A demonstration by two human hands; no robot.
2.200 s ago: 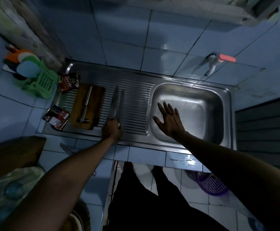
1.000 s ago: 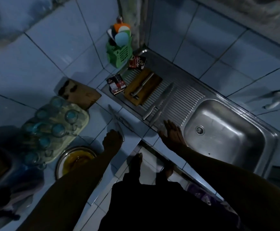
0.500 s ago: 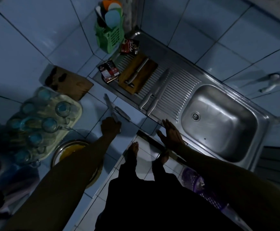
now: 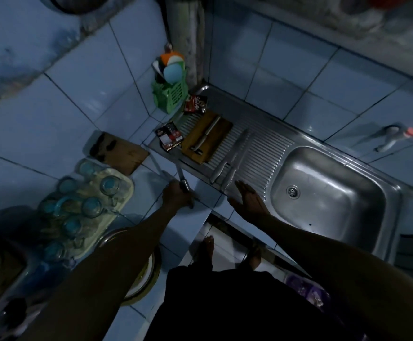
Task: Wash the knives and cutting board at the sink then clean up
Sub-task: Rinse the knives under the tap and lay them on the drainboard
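The left hand (image 4: 176, 196) had its fingers (image 4: 188, 201) curled round knife handles (image 4: 183, 185) on the tiled bench (image 4: 205, 193), likely to gather them. The right hand (image 4: 248, 201) lay flat, fingers straight, steadying. Two knives (image 4: 230, 166) waited on the drainboard (image 4: 262, 148) beside the cutting board (image 4: 206, 140).

I am seeing motion blurring the knives (image 4: 168, 172) above my left hand (image 4: 177, 196), their handles lying hidden inside its grip.

Single head cam, high above, steep down view onto sink (image 4: 335, 205) and tiled counter (image 4: 53, 124).
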